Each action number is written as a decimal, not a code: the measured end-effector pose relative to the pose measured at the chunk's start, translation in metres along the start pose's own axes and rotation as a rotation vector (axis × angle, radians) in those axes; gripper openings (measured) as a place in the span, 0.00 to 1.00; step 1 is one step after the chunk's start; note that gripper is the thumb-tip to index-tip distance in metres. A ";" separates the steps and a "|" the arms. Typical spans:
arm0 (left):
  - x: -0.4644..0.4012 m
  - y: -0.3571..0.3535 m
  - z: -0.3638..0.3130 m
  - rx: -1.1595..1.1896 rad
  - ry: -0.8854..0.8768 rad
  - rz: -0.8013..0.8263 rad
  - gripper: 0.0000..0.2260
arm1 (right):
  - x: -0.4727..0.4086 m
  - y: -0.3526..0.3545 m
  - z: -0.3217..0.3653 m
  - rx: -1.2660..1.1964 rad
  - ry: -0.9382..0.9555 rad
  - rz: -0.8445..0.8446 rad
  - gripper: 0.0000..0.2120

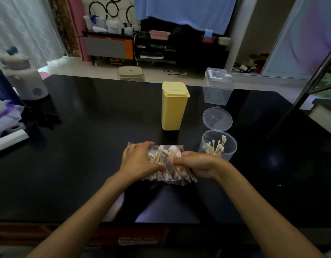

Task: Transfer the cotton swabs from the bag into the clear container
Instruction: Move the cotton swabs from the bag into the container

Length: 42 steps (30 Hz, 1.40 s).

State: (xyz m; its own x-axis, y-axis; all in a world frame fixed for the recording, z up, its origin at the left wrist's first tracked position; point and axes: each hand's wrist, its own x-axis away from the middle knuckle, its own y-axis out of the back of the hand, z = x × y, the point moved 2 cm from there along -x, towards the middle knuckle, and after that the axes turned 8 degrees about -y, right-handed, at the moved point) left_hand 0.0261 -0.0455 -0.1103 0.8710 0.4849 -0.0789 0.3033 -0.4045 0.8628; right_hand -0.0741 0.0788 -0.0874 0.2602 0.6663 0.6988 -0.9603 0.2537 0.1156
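Note:
A clear plastic bag point(169, 165) full of cotton swabs lies on the black table point(86, 155) in front of me. My left hand point(137, 161) presses down on the bag's left side and grips it. My right hand point(197, 164) is closed on a bunch of swabs at the bag's right, open end. Just right of the bag stands a round clear container point(217, 146) with some swabs upright inside. Its hinged lid point(217, 119) is flipped open behind it.
A tall yellow lidded box point(174, 106) stands behind the bag. A square clear box point(217, 86) sits at the table's far edge. A white bottle point(25, 79) and cloth items point(6, 118) occupy the left side. A metal pole point(306, 90) slants at right.

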 end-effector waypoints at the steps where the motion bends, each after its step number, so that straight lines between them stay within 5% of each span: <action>1: 0.000 0.000 0.000 -0.004 -0.002 -0.002 0.37 | 0.001 0.001 0.001 0.051 0.002 -0.038 0.11; 5: 0.000 0.001 0.001 -0.008 0.011 -0.007 0.38 | 0.005 0.012 0.002 0.362 0.046 -0.261 0.14; 10: 0.000 0.002 0.004 -0.022 0.027 -0.026 0.37 | 0.014 0.016 0.006 0.487 0.057 -0.291 0.10; 16: -0.001 0.007 0.010 -0.072 0.062 -0.080 0.31 | 0.022 0.023 0.005 0.282 0.090 -0.221 0.12; 22: 0.001 0.015 0.006 -0.129 0.058 -0.134 0.38 | 0.032 0.029 0.009 0.119 0.183 -0.089 0.09; 26: -0.005 0.037 -0.034 0.137 -0.175 -0.399 0.20 | 0.053 0.040 0.015 0.151 0.231 0.047 0.06; 28: -0.019 0.041 -0.059 0.246 -0.153 -0.209 0.21 | 0.062 0.048 0.014 0.195 0.214 0.082 0.05; 31: -0.037 0.034 -0.098 0.076 -0.134 0.171 0.29 | 0.069 0.064 0.013 0.230 0.171 0.043 0.05; 35: -0.062 0.012 -0.129 0.093 -0.204 0.432 0.32 | 0.075 0.092 0.019 0.356 0.066 0.008 0.06; 42: -0.081 -0.014 -0.144 0.246 -0.195 0.436 0.34 | 0.067 0.127 0.026 0.550 -0.110 0.032 0.06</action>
State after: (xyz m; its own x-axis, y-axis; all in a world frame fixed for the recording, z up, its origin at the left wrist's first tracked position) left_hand -0.1048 0.0324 -0.0438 0.9850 0.0878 0.1487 -0.0412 -0.7169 0.6960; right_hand -0.1813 0.1371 -0.0073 0.2466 0.5832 0.7740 -0.8861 -0.1878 0.4238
